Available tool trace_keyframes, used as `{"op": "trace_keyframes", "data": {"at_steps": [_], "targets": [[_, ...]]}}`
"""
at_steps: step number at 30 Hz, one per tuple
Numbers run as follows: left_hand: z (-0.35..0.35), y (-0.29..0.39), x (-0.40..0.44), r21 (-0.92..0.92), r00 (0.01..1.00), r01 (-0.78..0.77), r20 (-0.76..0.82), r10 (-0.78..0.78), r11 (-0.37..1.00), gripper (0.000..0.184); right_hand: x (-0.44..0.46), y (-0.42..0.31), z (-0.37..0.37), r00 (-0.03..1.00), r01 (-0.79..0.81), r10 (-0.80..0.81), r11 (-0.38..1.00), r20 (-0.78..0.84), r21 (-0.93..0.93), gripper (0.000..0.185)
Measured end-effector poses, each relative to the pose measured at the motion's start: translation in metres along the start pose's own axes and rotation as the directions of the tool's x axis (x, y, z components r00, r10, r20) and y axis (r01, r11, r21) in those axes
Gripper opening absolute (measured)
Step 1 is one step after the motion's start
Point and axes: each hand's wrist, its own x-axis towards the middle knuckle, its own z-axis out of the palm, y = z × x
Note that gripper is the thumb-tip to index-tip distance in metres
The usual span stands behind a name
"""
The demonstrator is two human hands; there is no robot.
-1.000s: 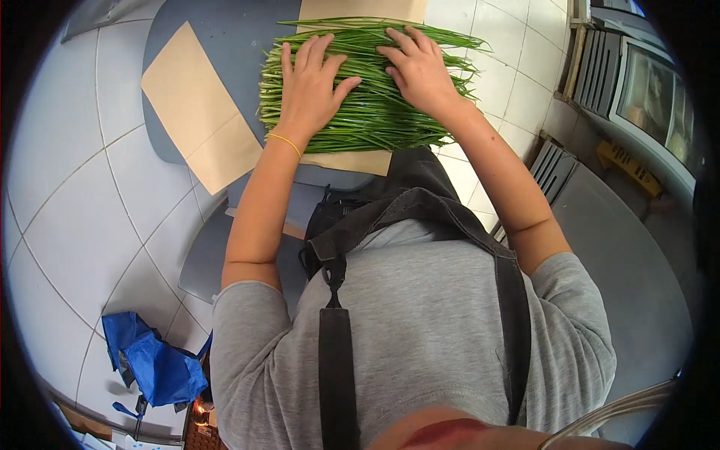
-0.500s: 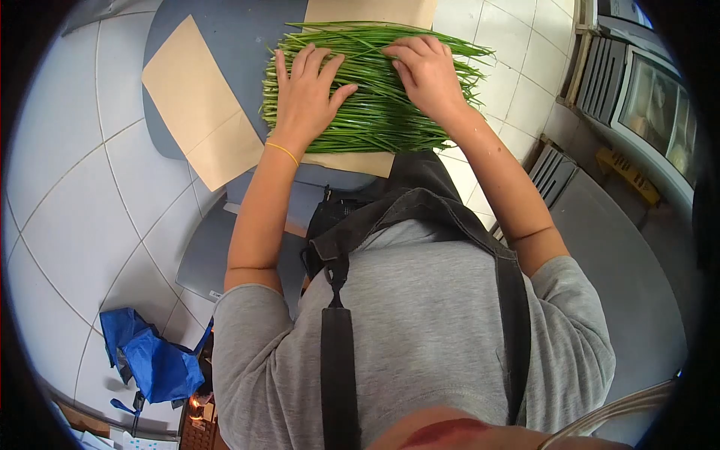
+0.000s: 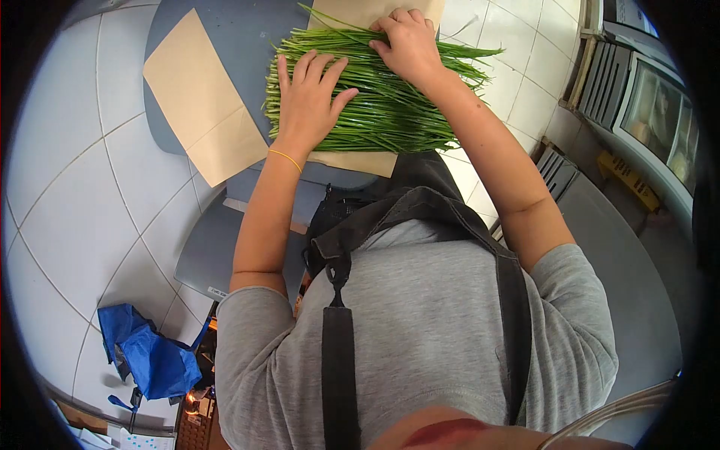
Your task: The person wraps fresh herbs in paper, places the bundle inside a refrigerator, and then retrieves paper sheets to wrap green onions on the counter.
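A thick layer of long green chives (image 3: 390,112) lies lengthwise on brown paper, pale cut ends to the left and thin tips to the right. My left hand (image 3: 309,97) rests flat on the left part of the chives, its fingers spread. At the far edge, my right hand (image 3: 409,45) has its fingers curled, pinching a few stalks; their pale ends rise up and away from the layer on the left. The brown paper (image 3: 352,161) shows along the near edge and behind my right hand. My right fingertips are partly hidden.
A folded sheet of brown paper (image 3: 202,97) lies on the grey table (image 3: 169,45) to the left. A blue bag (image 3: 154,356) is at lower left. On the right stand a glass-fronted cabinet (image 3: 656,112), a yellow object (image 3: 628,180) and a grey surface (image 3: 607,255).
My right hand has moved away from my body and slightly left, to the far edge of the chives. A few stalks there are now lifted. My left hand has stayed nearly in place.
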Motion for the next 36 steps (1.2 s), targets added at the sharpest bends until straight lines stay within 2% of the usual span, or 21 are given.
{"op": "trace_keyframes", "data": {"at_steps": [3, 7, 9, 10, 13, 14, 16, 20, 23, 27, 30, 36], "targets": [[-0.003, 0.0, 0.003, -0.071, 0.999, 0.016, -0.042, -0.019, 0.997, 0.058, 0.0, 0.001, 0.0, 0.989, 0.105, -0.096, 0.991, -0.114, 0.082, 0.025], [-0.006, 0.0, 0.013, -0.132, 0.98, 0.017, -0.192, -0.042, 0.991, 0.067, -0.016, -0.005, -0.011, 0.968, 0.249, -0.244, 0.957, -0.053, 0.149, 0.023], [-0.009, 0.001, 0.019, -0.065, 0.984, 0.005, -0.179, -0.017, 0.998, 0.069, -0.035, -0.016, -0.013, 0.959, 0.283, -0.273, 0.944, -0.079, 0.171, 0.024], [-0.01, 0.001, 0.021, -0.031, 0.985, -0.001, -0.172, -0.004, 1.0, 0.07, -0.045, -0.022, -0.017, 0.968, 0.246, -0.251, 0.955, 0.008, 0.168, 0.032], [-0.008, -0.002, 0.021, 0.051, 1.0, 0.003, 0.023, -0.005, 0.999, 0.068, -0.071, -0.04, -0.023, 0.978, 0.198, -0.206, 0.962, 0.019, 0.189, 0.041], [-0.007, -0.004, 0.019, 0.059, 0.998, 0.002, 0.055, -0.005, 0.998, 0.066, -0.077, -0.043, -0.025, 0.977, 0.186, -0.202, 0.966, 0.072, 0.177, 0.048], [-0.004, -0.006, 0.011, 0.078, 0.993, -0.002, 0.12, -0.008, 0.997, 0.064, -0.08, -0.046, -0.028, 0.983, 0.169, -0.181, 0.959, 0.035, 0.228, 0.044], [-0.005, -0.002, -0.005, 0.034, 0.998, 0.016, 0.056, -0.018, 0.999, 0.058, -0.067, -0.037, -0.034, 0.991, 0.13, -0.126, 0.959, -0.035, 0.253, 0.034], [-0.004, 0.003, -0.016, 0.026, 0.999, 0.031, 0.027, -0.032, 0.999, 0.057, -0.048, -0.025, -0.027, 0.99, 0.14, -0.129, 0.966, -0.064, 0.217, 0.025], [-0.002, 0.004, -0.025, 0.015, 0.999, 0.043, 0.01, -0.043, 0.999, 0.056, -0.034, -0.013, -0.013, 0.983, 0.182, -0.177, 0.976, -0.051, 0.116, 0.024], [-0.002, 0.005, -0.028, 0.008, 0.999, 0.051, 0.005, -0.051, 0.999, 0.057, -0.025, -0.011, -0.007, 0.987, 0.157, -0.151, 0.978, -0.055, 0.134, 0.022], [-0.002, 0.004, -0.025, 0.006, 0.999, 0.047, 0.007, -0.047, 0.999, 0.058, -0.011, -0.026, 0.008, 0.975, 0.217, -0.204, 0.957, -0.088, 0.193, 0.014]]}}
